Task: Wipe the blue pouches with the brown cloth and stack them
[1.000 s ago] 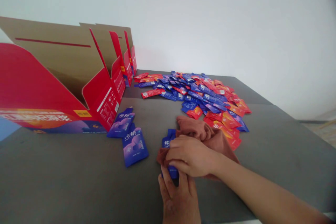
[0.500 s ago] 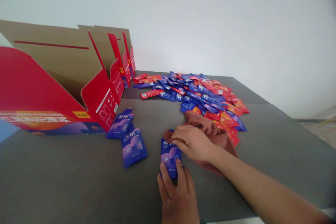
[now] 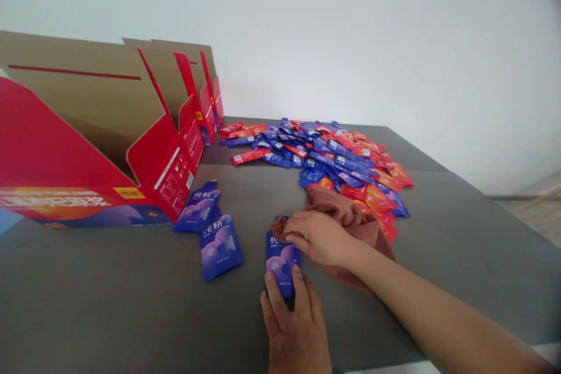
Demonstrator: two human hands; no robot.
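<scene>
A blue pouch with purple shapes (image 3: 281,263) lies flat on the grey table, its printed face up. The spread fingertips of my left hand (image 3: 295,318) rest on its lower end. Bunched in the closed fingers of my right hand (image 3: 322,236) is a brown-red cloth (image 3: 372,234), pressed on the pouch's top end. The cloth trails to the right under my right wrist. Two more blue pouches, one (image 3: 221,247) partly under the other (image 3: 199,207), lie to the left.
Red open cardboard boxes (image 3: 162,169) stand in a row along the table's left side. A large heap of blue, red and orange pouches (image 3: 324,155) covers the back middle of the grey table (image 3: 131,298). A white wall rises behind.
The view has shifted slightly, so the boxes and pouches appear a little farther left. Both hands keep nearly the same places on the pouch.
</scene>
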